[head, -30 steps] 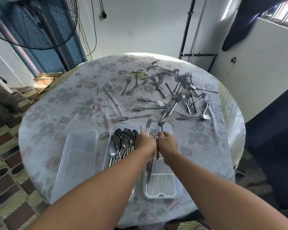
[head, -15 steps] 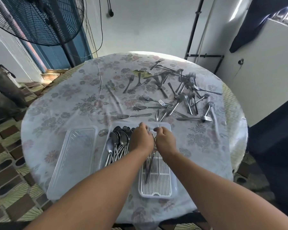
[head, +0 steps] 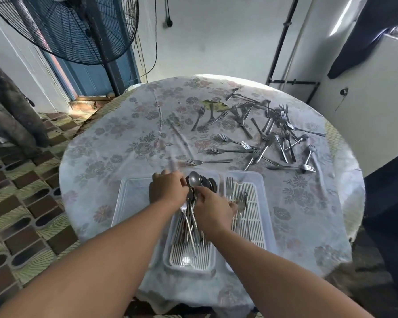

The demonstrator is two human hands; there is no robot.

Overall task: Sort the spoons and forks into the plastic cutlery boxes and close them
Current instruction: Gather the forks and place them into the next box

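We note both hands, left hand [head: 167,188] and right hand [head: 213,208], clamped on spoons [head: 194,180] over spoon box [head: 189,260]; forks [head: 274,134] toward desk far-right edge await sorting next.

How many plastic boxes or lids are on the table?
3. One sits on the left and may be just a lid. The middle box holds spoons. The right box holds a few forks. None looks hidden.

No legible text, seemingly.
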